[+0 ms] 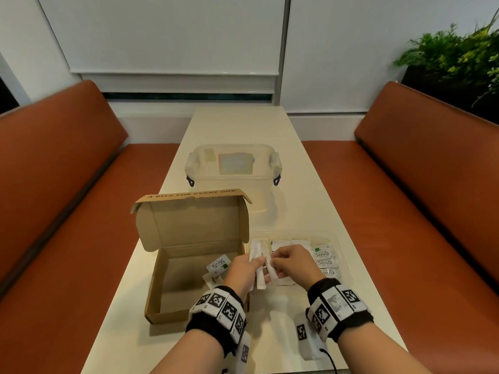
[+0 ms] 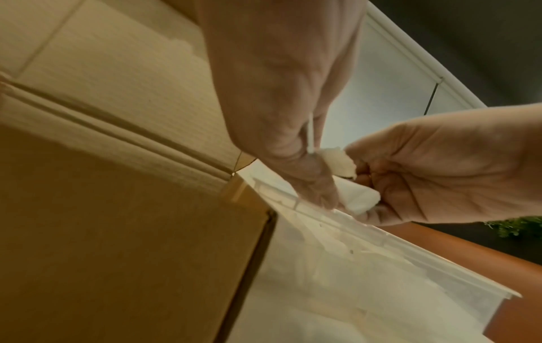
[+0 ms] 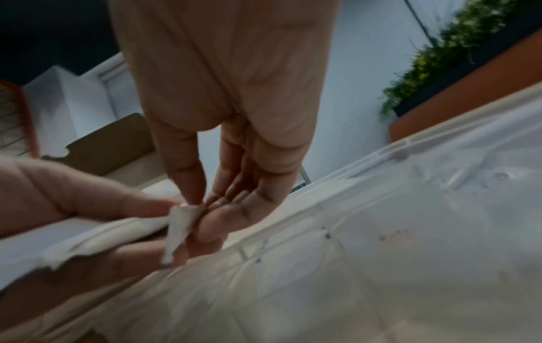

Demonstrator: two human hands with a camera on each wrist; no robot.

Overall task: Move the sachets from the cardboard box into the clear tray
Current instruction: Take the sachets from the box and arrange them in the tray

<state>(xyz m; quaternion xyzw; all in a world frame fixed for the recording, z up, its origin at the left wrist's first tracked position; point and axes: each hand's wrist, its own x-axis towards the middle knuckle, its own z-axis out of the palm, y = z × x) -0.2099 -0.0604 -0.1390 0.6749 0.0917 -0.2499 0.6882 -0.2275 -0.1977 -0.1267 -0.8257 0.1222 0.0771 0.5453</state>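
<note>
- Two sachets lie in the open cardboard box (image 1: pixel 172 268) at the left; the upper one, the Stevia sachet (image 1: pixel 217 265), reads "Stevia" in green and black, while the print on the one below it is too small to read.
- Along the outer edge of the box's raised lid (image 1: pixel 192 195) runs the line "A BITE FOR EVERY ONE".
- The left hand (image 1: pixel 244 268) reaches across the box's right wall, thumb and fingers closed on long white stick sachets (image 1: pixel 259 276); a dark printed band on one stick is unreadable.
- The right hand (image 1: pixel 290 261) meets it over the left end of the clear tray (image 1: pixel 347 268), its thumb and fingertips pinching the end of the same sticks, as both wrist views show.
- In the tray, more white sticks lie at the left end, plain white packets in the middle, and at the right a row of three packets each marked "Stevia".
- Black wristbands (image 1: pixel 340 310) with square black-and-white code tags wrap both wrists.
- Behind box and tray, on the cream table (image 1: pixel 237 125), stands a clear lidded container (image 1: pixel 233 171) with blurred stickers on its lid.
- Orange benches (image 1: pixel 421 184) flank the table; a green plant (image 1: pixel 453 49) fills the far right corner.
</note>
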